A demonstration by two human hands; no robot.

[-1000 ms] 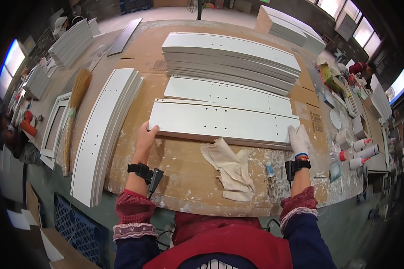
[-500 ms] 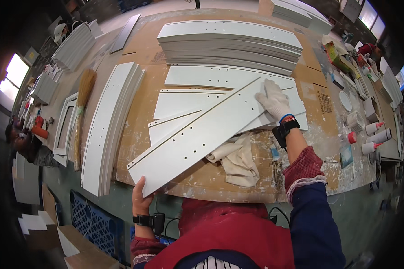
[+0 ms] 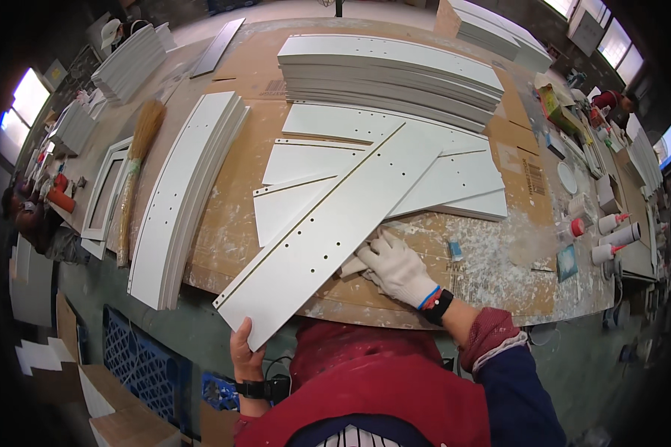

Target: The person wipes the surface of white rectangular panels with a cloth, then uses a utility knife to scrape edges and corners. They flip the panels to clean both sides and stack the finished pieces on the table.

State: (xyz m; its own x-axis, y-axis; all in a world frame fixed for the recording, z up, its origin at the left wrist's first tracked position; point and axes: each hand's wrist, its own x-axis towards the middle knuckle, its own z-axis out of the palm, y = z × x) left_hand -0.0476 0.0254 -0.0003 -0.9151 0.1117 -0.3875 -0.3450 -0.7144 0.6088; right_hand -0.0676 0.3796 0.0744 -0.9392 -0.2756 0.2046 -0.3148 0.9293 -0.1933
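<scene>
A long white panel [image 3: 306, 242] with drilled holes and a groove along one edge lies slantwise over other white panels [image 3: 470, 175]. My bare left hand [image 3: 246, 349] grips its near corner, which juts past the table edge, thumb on top. My right hand [image 3: 399, 268], in a white glove, is beside the panel's right edge with fingers closed on a cream cloth [image 3: 350, 267]. Most of the cloth is hidden under the glove and the panel.
A tall stack of white panels [image 3: 388, 74] stands at the back of the cardboard-covered table [image 3: 514, 287]. On the left are another panel stack [image 3: 179, 186], a straw broom [image 3: 136, 171] and a frame [image 3: 101, 197]. Glue bottles [image 3: 611, 223] stand at the right; a person [image 3: 33, 216] works far left.
My right hand has come off the panel's far end and moved nearer, onto the cloth, which is now bunched at the panel's edge. My left hand still holds the near corner.
</scene>
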